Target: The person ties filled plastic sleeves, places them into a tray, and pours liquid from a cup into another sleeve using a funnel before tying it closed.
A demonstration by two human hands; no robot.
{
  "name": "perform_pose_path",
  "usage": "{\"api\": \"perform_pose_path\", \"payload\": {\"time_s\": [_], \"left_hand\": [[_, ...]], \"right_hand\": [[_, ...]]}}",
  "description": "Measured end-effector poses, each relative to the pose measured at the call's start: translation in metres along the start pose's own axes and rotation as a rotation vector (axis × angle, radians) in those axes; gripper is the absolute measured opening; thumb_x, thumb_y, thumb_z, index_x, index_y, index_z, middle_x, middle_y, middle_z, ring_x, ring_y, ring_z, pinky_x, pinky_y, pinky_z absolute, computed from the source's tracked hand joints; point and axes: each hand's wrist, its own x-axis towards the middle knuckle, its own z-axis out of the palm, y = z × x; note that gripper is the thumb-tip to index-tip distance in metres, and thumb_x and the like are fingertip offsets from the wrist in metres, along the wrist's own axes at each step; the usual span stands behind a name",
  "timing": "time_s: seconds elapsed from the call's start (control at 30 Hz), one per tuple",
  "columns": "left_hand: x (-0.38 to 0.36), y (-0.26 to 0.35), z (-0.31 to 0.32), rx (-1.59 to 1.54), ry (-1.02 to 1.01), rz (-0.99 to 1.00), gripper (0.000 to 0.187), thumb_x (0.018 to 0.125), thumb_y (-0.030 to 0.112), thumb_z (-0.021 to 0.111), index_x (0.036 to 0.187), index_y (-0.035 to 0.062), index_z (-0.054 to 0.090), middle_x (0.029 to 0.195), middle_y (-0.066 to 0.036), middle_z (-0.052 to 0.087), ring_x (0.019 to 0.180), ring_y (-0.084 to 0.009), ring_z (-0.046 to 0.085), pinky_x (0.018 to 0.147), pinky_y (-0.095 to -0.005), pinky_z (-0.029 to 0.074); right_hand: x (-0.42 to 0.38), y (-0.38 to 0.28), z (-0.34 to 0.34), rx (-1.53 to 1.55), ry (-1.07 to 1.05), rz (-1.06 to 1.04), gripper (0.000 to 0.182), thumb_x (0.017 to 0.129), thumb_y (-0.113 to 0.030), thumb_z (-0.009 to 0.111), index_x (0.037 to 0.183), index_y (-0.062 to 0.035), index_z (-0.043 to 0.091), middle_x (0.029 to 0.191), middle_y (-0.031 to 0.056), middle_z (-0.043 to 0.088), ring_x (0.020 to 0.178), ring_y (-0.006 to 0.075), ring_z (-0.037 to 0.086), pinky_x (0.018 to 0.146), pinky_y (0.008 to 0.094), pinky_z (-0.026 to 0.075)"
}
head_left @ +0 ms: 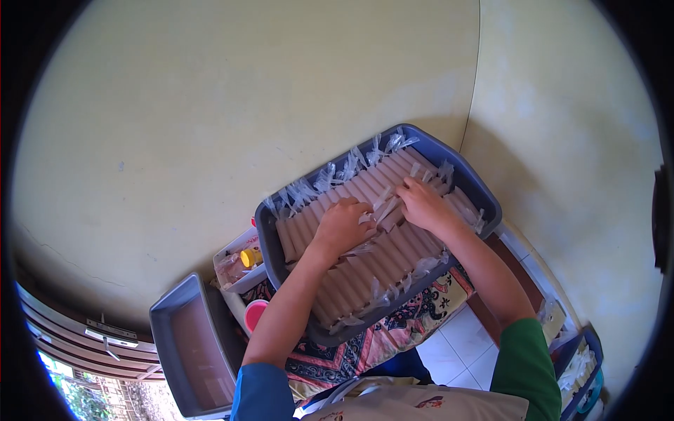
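Note:
A large grey tub (486, 203) holds rows of thin pinkish-brown filled plastic tubes (395, 254) with tied clear ends. My left hand (344, 226) rests over the middle of the rows, its fingers bent at the tubes' plastic ends; what lies under its fingertips is hidden. To its right, my right hand (419, 202) has its fingers pressed together at the clear plastic ends of tubes near the centre. Whatever it pinches is too small to make out.
A second grey tub (160, 351) with pinkish-brown liquid stands at the lower left. Near it are a pink cup (255, 313) and a white box (246, 281) with a yellow-lidded item (249, 257). Patterned cloth (351, 359) lies beneath the large tub. Another container (595, 344) stands lower right.

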Motion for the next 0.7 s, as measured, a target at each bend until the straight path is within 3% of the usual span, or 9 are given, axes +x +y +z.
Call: {"api": "perform_pose_path", "payload": {"time_s": [0.1, 0.27, 0.47, 0.7], "left_hand": [[-0.014, 0.002, -0.012, 0.028, 0.016, -0.019, 0.025, 0.076, 0.021, 0.075, 0.097, 0.0073, 0.071, 0.094, -0.012, 0.068, 0.094, -0.0338, 0.063, 0.084, -0.042, 0.049], [-0.054, 0.001, -0.02, -0.068, 0.253, -0.055, 0.018, 0.075, 0.014, 0.075, 0.09, 0.0038, 0.072, 0.091, -0.013, 0.069, 0.091, -0.0326, 0.064, 0.082, -0.0401, 0.05], [-0.128, 0.016, -0.032, -0.251, 0.468, -0.2, 0.016, 0.073, 0.005, 0.074, 0.089, 0.0017, 0.071, 0.089, -0.013, 0.069, 0.09, -0.0308, 0.063, 0.082, -0.0381, 0.049], [-0.209, 0.019, -0.048, -0.208, 0.538, -0.315, 0.019, 0.073, 0.003, 0.075, 0.092, 0.0023, 0.071, 0.093, -0.012, 0.068, 0.093, -0.0288, 0.063, 0.083, -0.037, 0.049]], "right_hand": [[0.0, -0.007, -0.003, -0.072, 0.073, -0.039, 0.02, 0.075, -0.001, 0.06, 0.095, 0.0012, 0.062, 0.095, 0.018, 0.057, 0.095, 0.0354, 0.059, 0.082, 0.0438, 0.05], [-0.006, -0.043, -0.007, -0.147, 0.188, -0.05, 0.016, 0.076, -0.004, 0.064, 0.091, -0.0009, 0.061, 0.095, 0.0148, 0.055, 0.094, 0.0334, 0.057, 0.08, 0.043, 0.049], [-0.017, -0.106, -0.009, -0.003, 0.241, -0.062, 0.012, 0.079, -0.007, 0.065, 0.088, -0.0023, 0.059, 0.095, 0.0141, 0.055, 0.092, 0.0323, 0.057, 0.082, 0.0426, 0.047], [-0.037, -0.185, 0.004, 0.235, 0.217, -0.179, 0.016, 0.08, -0.009, 0.069, 0.091, -0.0025, 0.06, 0.097, 0.011, 0.055, 0.092, 0.0307, 0.057, 0.081, 0.0415, 0.046]]}}
